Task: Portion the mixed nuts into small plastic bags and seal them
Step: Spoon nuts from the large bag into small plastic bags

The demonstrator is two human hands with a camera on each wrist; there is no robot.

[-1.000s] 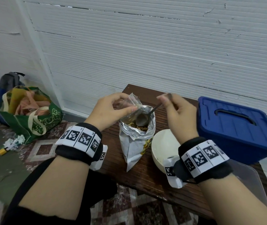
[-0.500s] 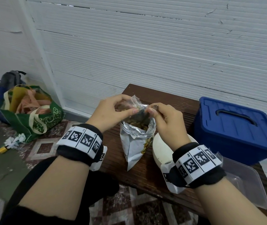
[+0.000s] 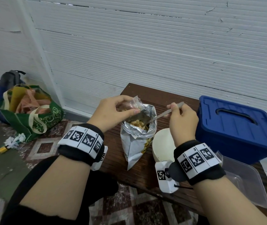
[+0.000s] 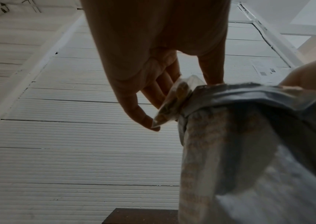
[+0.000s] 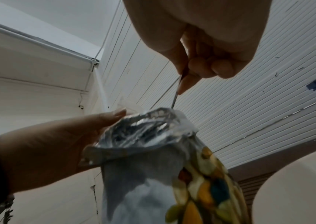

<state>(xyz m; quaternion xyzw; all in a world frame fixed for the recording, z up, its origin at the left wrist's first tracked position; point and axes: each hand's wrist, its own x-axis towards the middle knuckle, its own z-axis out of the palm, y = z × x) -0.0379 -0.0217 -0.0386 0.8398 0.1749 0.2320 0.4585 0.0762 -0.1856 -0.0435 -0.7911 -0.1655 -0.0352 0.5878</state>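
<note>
A: Where are the nuts?

B: In the foil nut bag (image 3: 137,140), standing open-topped on the brown tabletop (image 3: 162,98), near its left end. Nuts (image 3: 137,123) show in its mouth.

A: And the small bag?

B: The left hand (image 3: 111,112) pinches a small clear plastic bag (image 3: 133,104) between thumb and fingers, right above the foil bag's mouth and touching its rim. From the left wrist view the little bag (image 4: 174,100) already has some nuts in it.

A: The right hand?

B: The right hand (image 3: 183,120) grips a metal spoon (image 3: 160,115) by the handle, fingers curled round it. The spoon slants down into the foil bag; its bowl is hidden inside.

A: What sits around them?

B: A white bowl (image 3: 163,145) stands just right of the foil bag, partly behind the right wrist. Beyond it sits a blue lidded box (image 3: 236,127), and a clear plastic container (image 3: 246,181) lies at the near right edge of the tabletop. On the floor to the left, well apart, stands a green tote bag (image 3: 32,116) with a backpack (image 3: 11,80) behind it, against the white wall (image 3: 145,46).
</note>
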